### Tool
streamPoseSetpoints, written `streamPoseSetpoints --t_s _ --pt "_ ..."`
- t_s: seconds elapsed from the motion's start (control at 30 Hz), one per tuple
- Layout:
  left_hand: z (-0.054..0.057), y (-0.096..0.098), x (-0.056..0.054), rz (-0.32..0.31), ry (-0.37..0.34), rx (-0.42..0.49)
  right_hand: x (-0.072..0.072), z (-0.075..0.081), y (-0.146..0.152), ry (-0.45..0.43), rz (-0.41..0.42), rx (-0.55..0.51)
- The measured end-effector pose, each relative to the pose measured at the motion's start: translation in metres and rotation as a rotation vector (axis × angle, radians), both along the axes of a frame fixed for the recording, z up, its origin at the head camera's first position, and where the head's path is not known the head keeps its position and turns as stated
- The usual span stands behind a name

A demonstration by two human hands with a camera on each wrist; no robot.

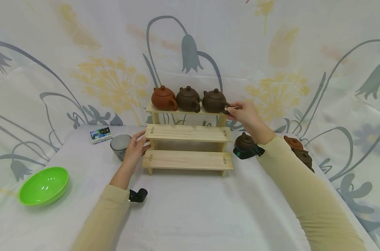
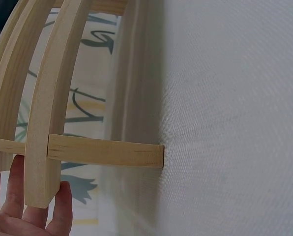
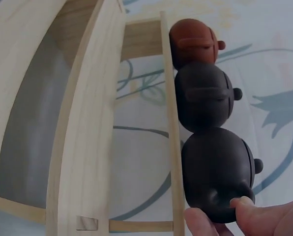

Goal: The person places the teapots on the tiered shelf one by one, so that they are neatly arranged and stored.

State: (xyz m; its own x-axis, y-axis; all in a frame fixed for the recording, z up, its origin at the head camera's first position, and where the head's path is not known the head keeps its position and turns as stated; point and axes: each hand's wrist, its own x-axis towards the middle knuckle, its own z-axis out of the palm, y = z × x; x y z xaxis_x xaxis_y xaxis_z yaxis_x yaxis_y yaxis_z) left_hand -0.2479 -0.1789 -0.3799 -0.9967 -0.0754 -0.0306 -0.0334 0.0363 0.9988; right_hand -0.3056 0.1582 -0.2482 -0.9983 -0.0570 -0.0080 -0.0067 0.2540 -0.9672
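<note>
My right hand (image 1: 244,114) pinches the handle of a dark brown teapot (image 1: 214,101) at the right end of the top step. In the right wrist view, thumb and fingertips meet around that teapot's (image 3: 218,167) handle. Beside it on the same step sit another dark teapot (image 1: 188,99) and a reddish-brown teapot (image 1: 163,98) at the left end. All carry their lids. The three-step wooden rack (image 1: 188,132) has bare lower steps. My left hand (image 1: 135,148) touches the rack's left side, with fairly straight fingers (image 2: 63,206) around a plank end in the left wrist view.
A dark teapot (image 1: 244,141) stands right of the rack, partly behind my wrist. Farther right are a reddish teapot (image 1: 293,142) and a dark one (image 1: 304,157), partly behind my sleeve. Leftward are a grey glass cup (image 1: 118,144), a small patterned box (image 1: 100,136) and a green bowl (image 1: 45,186).
</note>
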Motion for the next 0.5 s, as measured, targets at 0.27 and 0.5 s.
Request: streamPoseSetpoints --t_s 0.27,0.5 --pt "0.000 0.001 -0.001 0.005 0.007 -0.007 -0.002 -0.004 0.001 0.018 0.007 0.003" --pt "0.001 0.001 0.000 0.011 -0.001 -0.003 0.004 -0.010 0.012 0.092 0.056 0.086"
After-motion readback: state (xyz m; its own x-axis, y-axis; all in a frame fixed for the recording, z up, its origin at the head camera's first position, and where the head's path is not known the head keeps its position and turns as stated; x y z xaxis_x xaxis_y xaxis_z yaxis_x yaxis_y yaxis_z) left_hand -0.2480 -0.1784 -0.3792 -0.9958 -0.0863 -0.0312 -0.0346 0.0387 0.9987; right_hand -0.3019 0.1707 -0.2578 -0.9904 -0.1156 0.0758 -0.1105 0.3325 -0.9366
